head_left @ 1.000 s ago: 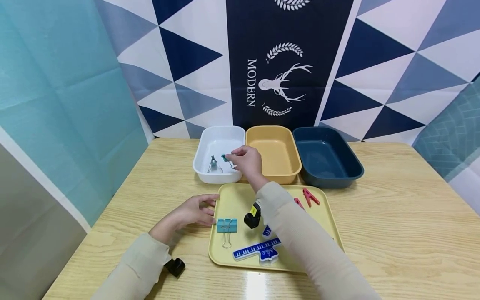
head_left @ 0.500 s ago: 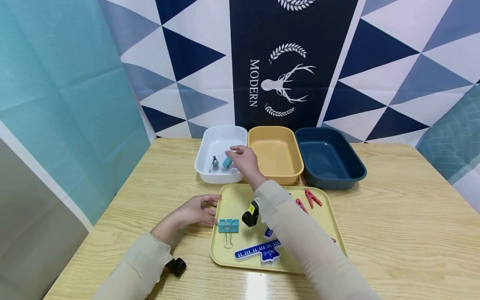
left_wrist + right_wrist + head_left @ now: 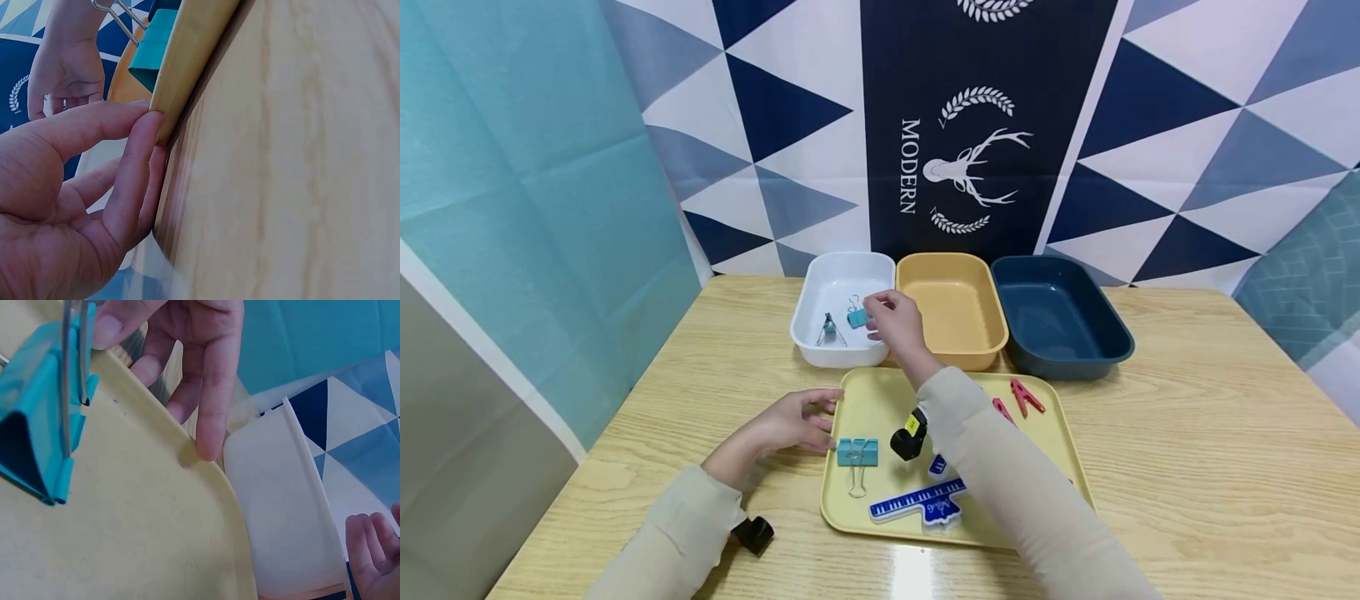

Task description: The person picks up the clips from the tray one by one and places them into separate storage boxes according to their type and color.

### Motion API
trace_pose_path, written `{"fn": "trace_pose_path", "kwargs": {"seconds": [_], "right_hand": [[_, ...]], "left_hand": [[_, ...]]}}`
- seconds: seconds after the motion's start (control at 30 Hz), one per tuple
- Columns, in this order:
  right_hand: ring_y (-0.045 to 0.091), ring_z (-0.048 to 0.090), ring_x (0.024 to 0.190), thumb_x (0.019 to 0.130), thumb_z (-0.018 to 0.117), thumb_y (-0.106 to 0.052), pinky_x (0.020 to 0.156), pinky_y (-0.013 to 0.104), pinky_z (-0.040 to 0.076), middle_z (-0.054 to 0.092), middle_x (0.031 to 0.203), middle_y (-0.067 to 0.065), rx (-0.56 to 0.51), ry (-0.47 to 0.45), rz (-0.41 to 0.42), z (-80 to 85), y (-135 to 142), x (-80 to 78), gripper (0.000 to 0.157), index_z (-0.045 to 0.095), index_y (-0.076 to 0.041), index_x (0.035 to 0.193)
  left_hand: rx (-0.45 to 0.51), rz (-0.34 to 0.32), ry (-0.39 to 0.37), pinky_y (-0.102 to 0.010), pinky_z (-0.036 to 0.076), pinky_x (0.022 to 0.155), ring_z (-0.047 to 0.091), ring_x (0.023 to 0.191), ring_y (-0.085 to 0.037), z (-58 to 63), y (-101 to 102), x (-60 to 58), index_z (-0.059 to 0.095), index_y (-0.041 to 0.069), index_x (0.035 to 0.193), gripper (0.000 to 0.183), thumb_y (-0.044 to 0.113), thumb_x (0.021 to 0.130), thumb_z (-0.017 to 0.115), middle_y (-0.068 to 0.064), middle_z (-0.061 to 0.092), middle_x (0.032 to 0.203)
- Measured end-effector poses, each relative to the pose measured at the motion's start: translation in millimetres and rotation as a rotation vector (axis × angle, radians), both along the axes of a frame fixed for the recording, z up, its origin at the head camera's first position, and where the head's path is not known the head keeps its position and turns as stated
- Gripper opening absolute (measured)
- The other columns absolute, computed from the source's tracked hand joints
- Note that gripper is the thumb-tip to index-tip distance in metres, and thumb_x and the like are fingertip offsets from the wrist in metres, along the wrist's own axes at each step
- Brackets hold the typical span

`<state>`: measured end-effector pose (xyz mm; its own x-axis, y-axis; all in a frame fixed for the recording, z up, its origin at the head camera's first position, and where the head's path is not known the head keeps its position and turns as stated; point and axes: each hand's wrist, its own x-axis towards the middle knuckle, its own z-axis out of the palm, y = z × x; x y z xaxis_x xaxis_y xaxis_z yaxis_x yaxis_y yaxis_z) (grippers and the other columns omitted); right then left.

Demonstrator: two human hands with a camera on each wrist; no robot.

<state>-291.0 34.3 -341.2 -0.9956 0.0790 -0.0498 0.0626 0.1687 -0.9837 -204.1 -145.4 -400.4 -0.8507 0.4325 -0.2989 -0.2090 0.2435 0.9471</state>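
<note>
My right hand [image 3: 898, 325] hovers over the right side of the white bin [image 3: 831, 357], holding nothing, its fingers loosely bent. Close by its fingertips, a teal binder clip [image 3: 857, 318] lies in that bin. Another binder clip [image 3: 830, 328] stands to the left of it, wire handles spread. My left hand [image 3: 790, 422] rests with thumb and fingertips against the left rim of the yellow tray [image 3: 880, 390]. Just inside that rim is a larger teal binder clip [image 3: 857, 452], also large in the right wrist view.
On the tray lie blue-and-white clips with a piano-key pattern [image 3: 919, 502] and red clips [image 3: 1026, 397], partly hidden by my right forearm. An orange-yellow bin [image 3: 970, 360] and a dark blue bin [image 3: 1067, 367] stand right of the white one.
The teal binder clip that my right hand pinched has left its fingers and lies in the white bin. That hand has drawn slightly right. My left hand stays at the tray rim.
</note>
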Motion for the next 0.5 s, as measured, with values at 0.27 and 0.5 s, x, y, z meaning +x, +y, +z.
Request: {"fn": "trace_pose_path", "kwargs": {"seconds": [0.27,0.5], "right_hand": [[0.026,0.061,0.079,0.092,0.056,-0.028,0.063,0.027,0.057,0.062,0.099,0.017,0.033,-0.012,0.021,1.5,6,9.2,0.027,0.062,-0.005,0.102],[0.022,0.060,0.074,0.091,0.057,-0.029,0.062,0.027,0.057,0.062,0.095,0.015,0.045,-0.035,0.067,4.1,7,15.9,0.028,0.063,-0.004,0.101]], "left_hand": [[0.013,-0.011,0.004,-0.038,0.057,0.075,0.061,0.094,-0.025,-1.4,0,0.3,0.038,-0.001,0.139,0.075,-0.017,0.072,0.068,-0.021,0.044,0.123],[0.012,-0.011,0.003,-0.038,0.057,0.076,0.061,0.096,-0.027,-1.2,0,0.6,0.037,-0.002,0.140,0.074,-0.017,0.073,0.067,-0.021,0.044,0.124]]}}
